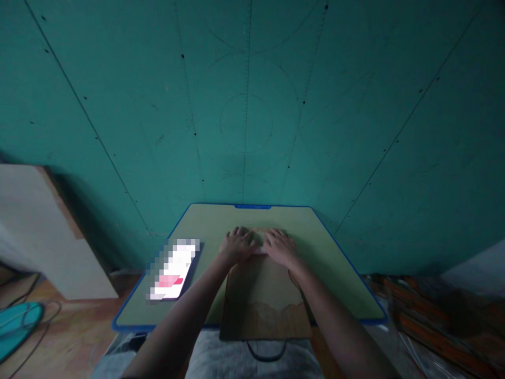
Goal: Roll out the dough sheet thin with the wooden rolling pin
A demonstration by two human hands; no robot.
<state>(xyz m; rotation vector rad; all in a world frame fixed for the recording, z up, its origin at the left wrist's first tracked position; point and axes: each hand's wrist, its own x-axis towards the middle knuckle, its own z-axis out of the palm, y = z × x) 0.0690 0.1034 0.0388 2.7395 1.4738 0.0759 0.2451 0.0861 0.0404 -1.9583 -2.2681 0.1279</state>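
My left hand (238,245) lies palm down near the far end of a brown wooden board (268,321), its fingers stretched forward and slightly apart. Beside it, my right hand (280,246) is in much the same pose, also open. A small whitish piece (259,250) shows in the gap between the two hands; its kind and whatever lies under the palms are hidden. The board's upper part looks paler, with a wavy border above darker wood grain. Its near end sticks out past the table's front edge, over my lap, and a black loop (267,358) hangs there.
The board rests on a small blue-rimmed table (335,284) against a green wall (252,121) with pencilled circles. A lit phone (171,271), partly blurred out, lies left of my arm. A pale panel (51,237) leans at left; reddish-brown pieces (437,326) lie on the floor at right.
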